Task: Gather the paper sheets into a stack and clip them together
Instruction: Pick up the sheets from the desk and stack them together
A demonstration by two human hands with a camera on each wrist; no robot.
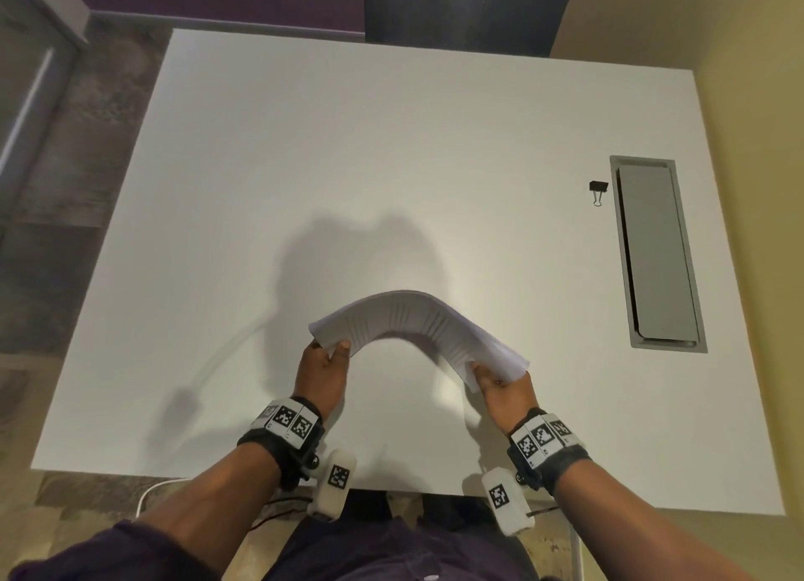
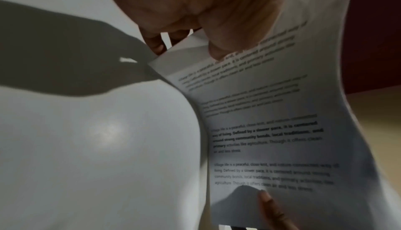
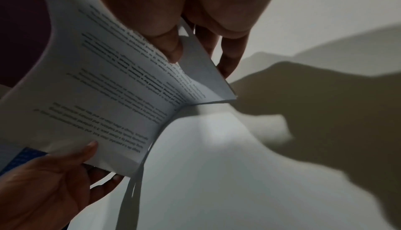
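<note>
A stack of white printed paper sheets point(image 1: 413, 319) is held above the white table point(image 1: 348, 145), bowed upward in an arch. My left hand point(image 1: 326, 363) pinches its left end, thumb underneath against the printed side point(image 2: 260, 130). My right hand point(image 1: 500, 385) pinches the right end, thumb on the printed face point(image 3: 108, 87) and fingers behind. The sheets' edges fan slightly at the right end. A black binder clip point(image 1: 598, 191) lies alone on the table far to the right, well away from both hands.
A grey recessed cable hatch point(image 1: 657, 254) sits in the table just right of the clip. A dark chair back point(image 1: 470, 6) stands beyond the far edge. The yellow wall point(image 1: 761, 189) runs along the table's right side.
</note>
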